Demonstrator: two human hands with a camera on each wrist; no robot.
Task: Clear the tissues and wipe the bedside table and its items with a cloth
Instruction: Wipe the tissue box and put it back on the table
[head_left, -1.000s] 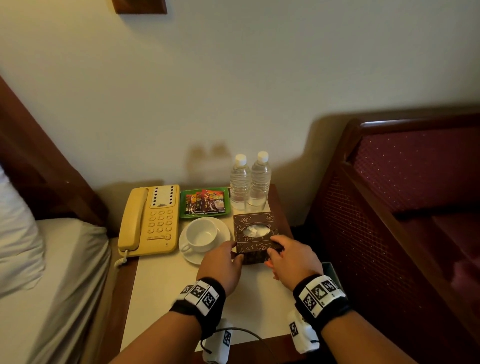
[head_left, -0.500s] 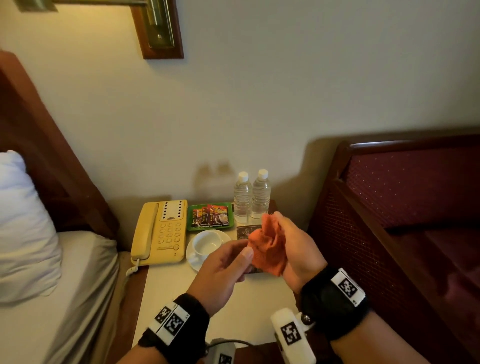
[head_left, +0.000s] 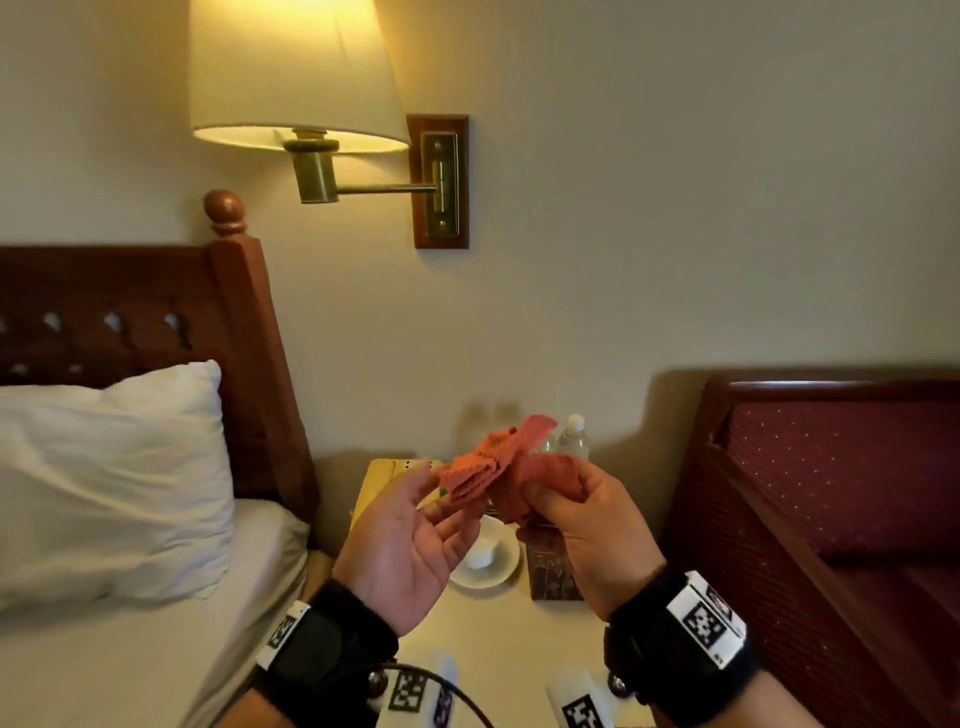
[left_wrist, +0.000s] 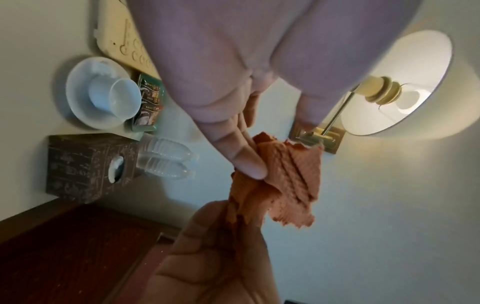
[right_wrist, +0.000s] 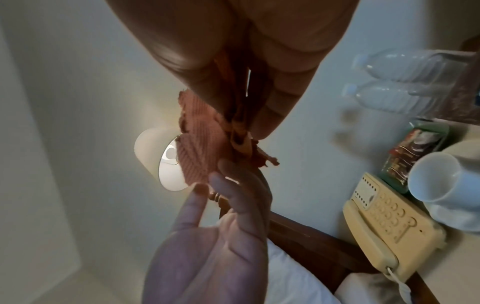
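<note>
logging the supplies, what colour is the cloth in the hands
Orange cloth with a ribbed weave; the left wrist view shows it best.

The orange cloth is showing a ribbed, matt weave with frayed edges. The cup and saucer are looking like glossy white ceramic. The two bottles are showing clear ridged plastic. The telephone is looking like smooth cream plastic. The headboard is gleaming as polished wood, and the lamp arm is shining like brass.

Bedside count — items on and around the table

Two water bottles, one cup on one saucer, one telephone, one tissue box, one cloth — one lamp, one pillow.
</note>
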